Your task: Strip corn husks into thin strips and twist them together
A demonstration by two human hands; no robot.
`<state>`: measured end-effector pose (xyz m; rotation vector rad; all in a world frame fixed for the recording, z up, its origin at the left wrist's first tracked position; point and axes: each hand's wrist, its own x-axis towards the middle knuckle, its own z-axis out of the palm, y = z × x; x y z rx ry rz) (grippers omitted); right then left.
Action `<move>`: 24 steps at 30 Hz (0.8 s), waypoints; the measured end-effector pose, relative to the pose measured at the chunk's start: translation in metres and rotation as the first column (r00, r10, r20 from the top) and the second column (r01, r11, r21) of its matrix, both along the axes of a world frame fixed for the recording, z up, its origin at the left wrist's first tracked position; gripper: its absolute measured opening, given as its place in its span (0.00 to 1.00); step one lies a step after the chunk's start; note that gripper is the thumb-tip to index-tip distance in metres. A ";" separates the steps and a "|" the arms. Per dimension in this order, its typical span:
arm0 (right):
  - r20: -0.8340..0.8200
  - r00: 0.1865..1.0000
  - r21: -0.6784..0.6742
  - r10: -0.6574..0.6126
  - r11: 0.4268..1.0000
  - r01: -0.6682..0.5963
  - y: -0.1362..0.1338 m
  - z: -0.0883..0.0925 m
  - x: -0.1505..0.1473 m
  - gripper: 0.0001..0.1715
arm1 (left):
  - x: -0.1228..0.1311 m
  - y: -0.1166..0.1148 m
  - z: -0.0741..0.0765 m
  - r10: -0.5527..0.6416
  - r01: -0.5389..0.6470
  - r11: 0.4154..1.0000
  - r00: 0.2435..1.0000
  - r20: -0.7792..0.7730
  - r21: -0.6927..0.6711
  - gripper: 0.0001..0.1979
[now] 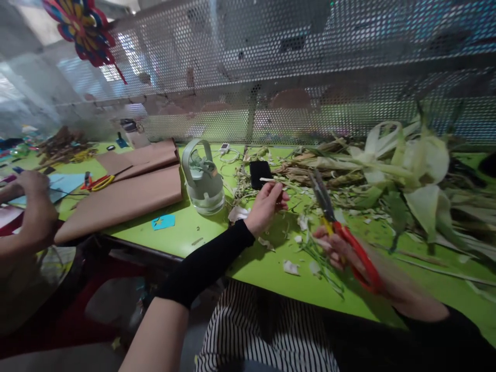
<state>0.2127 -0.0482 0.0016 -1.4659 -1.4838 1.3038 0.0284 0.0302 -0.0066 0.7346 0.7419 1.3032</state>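
Observation:
My left hand (265, 207) is closed in a pinch on a thin pale strip (267, 180), perhaps a plant stalk, above the green table (170, 244). Just beyond it lies a black phone (260, 174). To the right, my right hand (344, 251) is wrapped round scissors (324, 200) with red and yellow handles. Their blades point up and away from me, apart from the strip. Pale scraps (290, 267) and green stalks (323, 268) are scattered below and between my hands.
Corn husks (411, 155) pile up at the right. A pale green bottle (203, 178) stands left of my left hand. Farther left are brown paper (132, 199), more scissors (96, 182) and another person's hand (33, 188). A perforated metal screen (271, 67) borders the table's back.

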 end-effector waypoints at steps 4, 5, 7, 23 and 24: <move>-0.058 0.995 -0.182 0.081 0.979 -0.090 -0.013 -0.005 0.002 0.41 | -0.003 0.000 0.008 0.082 -0.083 0.996 0.992 0.095 0.012 0.08; -0.059 0.995 -0.203 0.083 0.975 -0.093 -0.014 -0.005 0.001 0.41 | -0.004 0.001 0.009 0.094 -0.097 0.995 0.988 0.119 0.017 0.07; -0.070 0.994 -0.227 0.087 0.969 -0.101 -0.015 -0.001 -0.003 0.42 | -0.004 0.001 0.009 0.105 -0.108 0.994 0.983 0.154 0.014 0.06; -0.196 0.980 -0.185 -0.005 0.982 -0.032 0.001 -0.001 -0.019 0.46 | 0.000 -0.001 -0.005 0.059 -0.059 0.998 0.996 0.068 0.007 0.07; -0.199 0.980 -0.176 -0.009 0.984 -0.027 0.001 -0.001 -0.020 0.46 | 0.001 -0.001 -0.006 0.057 -0.058 0.998 0.996 0.064 0.008 0.07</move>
